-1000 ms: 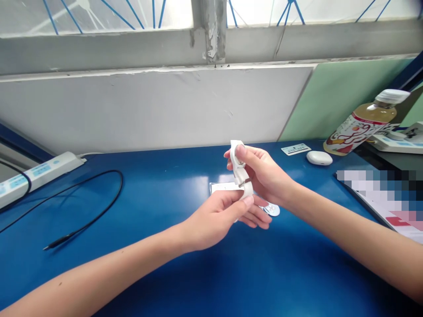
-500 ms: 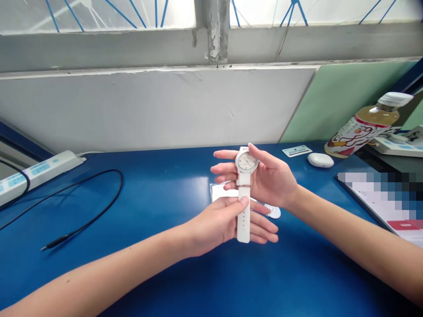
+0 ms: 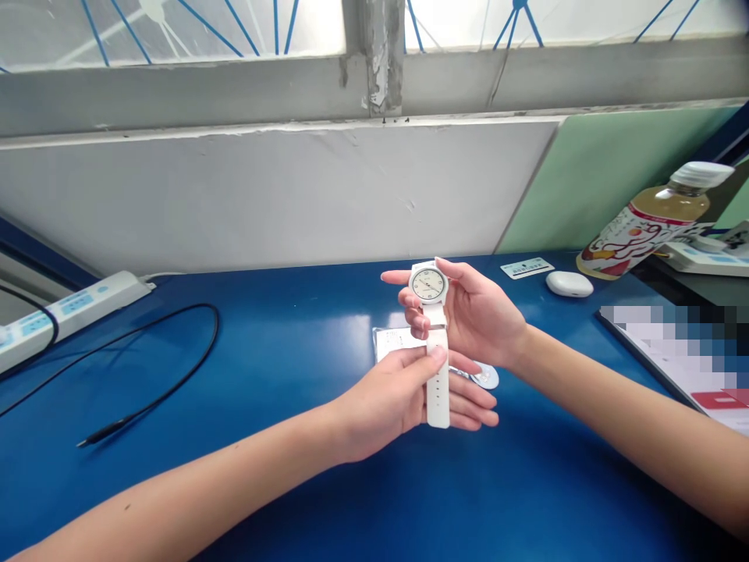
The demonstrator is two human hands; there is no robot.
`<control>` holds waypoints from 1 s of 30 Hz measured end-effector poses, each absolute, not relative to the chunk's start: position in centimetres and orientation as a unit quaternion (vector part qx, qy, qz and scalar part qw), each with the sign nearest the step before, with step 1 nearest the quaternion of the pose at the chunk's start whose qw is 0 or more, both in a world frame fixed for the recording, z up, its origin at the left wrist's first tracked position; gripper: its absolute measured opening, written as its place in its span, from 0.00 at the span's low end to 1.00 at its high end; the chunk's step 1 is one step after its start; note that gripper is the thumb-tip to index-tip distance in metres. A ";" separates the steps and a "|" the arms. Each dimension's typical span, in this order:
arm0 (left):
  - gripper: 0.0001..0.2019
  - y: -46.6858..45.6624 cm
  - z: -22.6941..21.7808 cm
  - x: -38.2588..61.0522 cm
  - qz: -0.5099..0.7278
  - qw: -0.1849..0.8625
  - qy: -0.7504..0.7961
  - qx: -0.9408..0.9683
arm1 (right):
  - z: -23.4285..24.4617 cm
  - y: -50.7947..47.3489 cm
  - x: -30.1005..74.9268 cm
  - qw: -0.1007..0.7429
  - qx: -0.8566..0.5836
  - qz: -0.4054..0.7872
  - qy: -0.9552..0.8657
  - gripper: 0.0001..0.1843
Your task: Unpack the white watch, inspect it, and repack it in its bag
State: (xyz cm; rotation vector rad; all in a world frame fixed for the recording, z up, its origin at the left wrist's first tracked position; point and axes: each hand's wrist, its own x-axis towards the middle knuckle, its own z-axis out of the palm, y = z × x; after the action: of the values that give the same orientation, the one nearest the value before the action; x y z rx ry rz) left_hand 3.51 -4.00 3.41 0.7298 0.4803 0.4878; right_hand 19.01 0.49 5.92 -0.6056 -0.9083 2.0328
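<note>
Between both hands, above the blue table, is a white wristwatch (image 3: 429, 284) with a round pale dial and its strap hanging toward me. My left hand (image 3: 398, 398) pinches the lower strap, thumb on top near the row of holes, the other fingers stretched out beneath it. Around the watch case, my right hand (image 3: 477, 312) has its thumb at the dial's upper right edge and fingers curled behind, the index finger pointing left. Behind the hands lie a white card-like item (image 3: 398, 340) and a small round whitish piece (image 3: 485, 376), both partly covered.
A black cable (image 3: 175, 394) curves across the table's left side near a white power strip (image 3: 76, 316). At the back right are a drink bottle (image 3: 647, 226), a white earbud case (image 3: 569, 284) and a card (image 3: 527, 268). A dark-edged flat item (image 3: 661, 367) lies at right.
My right hand's fingers have curled in more behind the watch. The watch case has shifted slightly left and its dial has turned, while the strap end has moved a little right with my left hand.
</note>
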 end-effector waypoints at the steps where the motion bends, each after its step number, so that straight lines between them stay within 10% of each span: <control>1: 0.18 -4.0 3.5 3.5 0.236 0.876 0.233 0.350 | 5.9 0.5 19.1 0.404 -0.238 0.806 -0.362 0.25; 15: 0.15 -3.9 3.6 3.3 0.293 0.813 0.290 0.410 | 5.5 0.8 19.0 0.452 -0.244 0.794 -0.326 0.09; 30: 0.10 -3.5 3.5 3.1 0.264 0.860 0.265 0.347 | 5.4 0.8 19.2 0.427 -0.262 0.760 -0.415 0.16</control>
State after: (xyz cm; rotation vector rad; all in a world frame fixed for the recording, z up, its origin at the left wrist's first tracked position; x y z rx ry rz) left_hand 3.11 -3.54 3.50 0.7272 0.5553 0.5539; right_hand 19.19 0.84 5.40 -0.6536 -1.0379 1.8984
